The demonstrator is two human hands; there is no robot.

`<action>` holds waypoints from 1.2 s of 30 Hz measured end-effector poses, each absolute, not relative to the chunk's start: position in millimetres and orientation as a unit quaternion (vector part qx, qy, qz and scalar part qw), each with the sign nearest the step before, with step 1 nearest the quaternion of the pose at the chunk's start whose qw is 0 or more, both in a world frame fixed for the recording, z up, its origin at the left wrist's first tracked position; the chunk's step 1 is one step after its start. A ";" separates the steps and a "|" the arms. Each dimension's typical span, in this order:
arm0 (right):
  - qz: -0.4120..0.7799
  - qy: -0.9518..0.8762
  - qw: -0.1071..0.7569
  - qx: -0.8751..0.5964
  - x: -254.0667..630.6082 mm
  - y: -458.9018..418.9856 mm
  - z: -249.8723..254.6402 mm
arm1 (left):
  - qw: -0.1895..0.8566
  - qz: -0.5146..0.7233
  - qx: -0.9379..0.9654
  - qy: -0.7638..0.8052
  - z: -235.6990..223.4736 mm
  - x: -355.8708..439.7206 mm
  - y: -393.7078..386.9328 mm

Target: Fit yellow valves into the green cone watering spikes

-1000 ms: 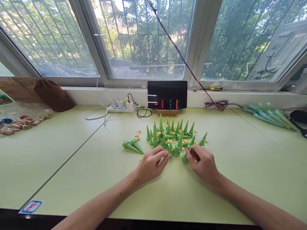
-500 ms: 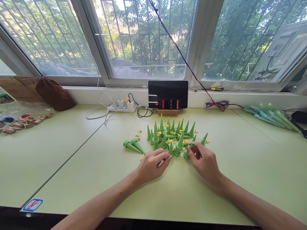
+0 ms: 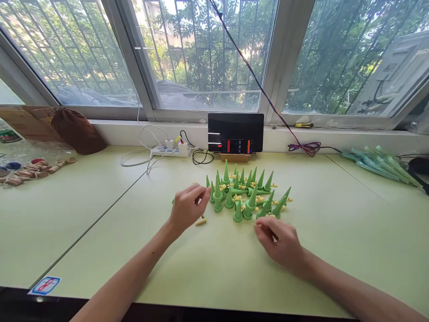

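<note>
A cluster of upright green plastic cones (image 3: pixel 244 192) with small yellow pieces among them stands mid-table. My left hand (image 3: pixel 186 208) hovers just left of the cluster, thumb and fingers pinched together; whatever is between them is too small to make out. It covers the cones lying on their sides there. A loose yellow piece (image 3: pixel 201 221) lies on the table beside that hand. My right hand (image 3: pixel 278 241) rests on the table in front of the cluster, fingers curled inward, its contents hidden.
Behind the cones a phone (image 3: pixel 239 146) leans on a wooden stand against a dark tablet (image 3: pixel 235 127). A power strip (image 3: pixel 170 151) with cables lies back left, near a brown bag (image 3: pixel 78 129). Bagged green spikes (image 3: pixel 382 163) lie far right.
My left hand has lifted and swung left, now over the lying cones. My right hand let go of the cone at the cluster's front and drew back toward me.
</note>
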State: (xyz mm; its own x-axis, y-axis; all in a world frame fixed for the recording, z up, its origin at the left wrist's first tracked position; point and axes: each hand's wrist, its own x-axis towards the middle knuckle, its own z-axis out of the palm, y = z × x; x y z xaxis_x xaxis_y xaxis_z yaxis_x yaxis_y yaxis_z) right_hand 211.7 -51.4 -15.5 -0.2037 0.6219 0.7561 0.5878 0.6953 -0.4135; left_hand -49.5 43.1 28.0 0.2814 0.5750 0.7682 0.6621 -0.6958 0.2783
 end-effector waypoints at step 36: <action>0.136 -0.871 0.303 -0.361 210.2 -49.0 -23.7 | -0.031 -0.205 -0.773 -0.600 27.8 -86.8 79.6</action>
State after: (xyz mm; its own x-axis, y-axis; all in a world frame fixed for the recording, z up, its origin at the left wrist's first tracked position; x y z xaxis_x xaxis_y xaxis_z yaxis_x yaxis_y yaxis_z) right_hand 210.2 -49.0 -23.7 -0.5556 0.7119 0.4296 0.5478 0.7021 -0.4549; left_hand -86.8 79.6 27.8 0.1963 0.9397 0.2799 0.9144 -0.2785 0.2939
